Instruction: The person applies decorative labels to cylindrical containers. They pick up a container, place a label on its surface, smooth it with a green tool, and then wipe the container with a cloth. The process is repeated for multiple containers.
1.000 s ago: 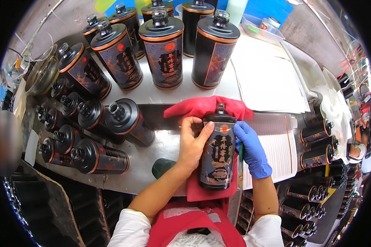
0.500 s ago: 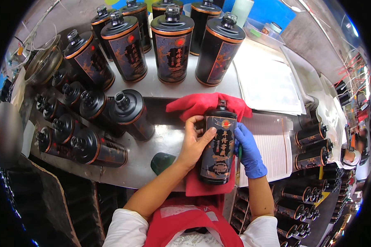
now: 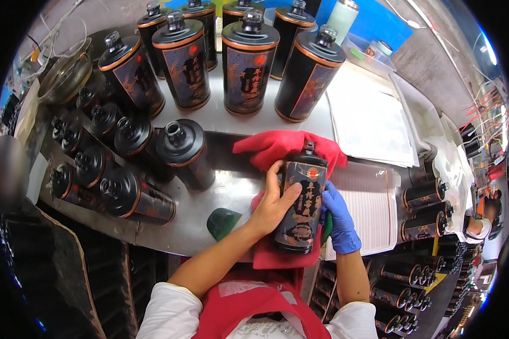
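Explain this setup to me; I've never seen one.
There is no machine: these are a person's own hands. The view comes from a wide fisheye camera on their head, looking down, so straight edges bend. The bare left hand holds a black bottle; the right hand, in a blue glove, is at the bottle's right edge. A red cloth shows around it. On the metal table are more black bottles, with white papers to the right and a dark green object near the left forearm.

A metal tabletop (image 3: 189, 226) stretches before us at mid-frame, with a blue panel (image 3: 379, 20) at top and a grey wall (image 3: 435, 62) at upper right, where a white light (image 3: 489, 53) glares; dark, brown-edged compartments (image 3: 104, 271) stand lower left.
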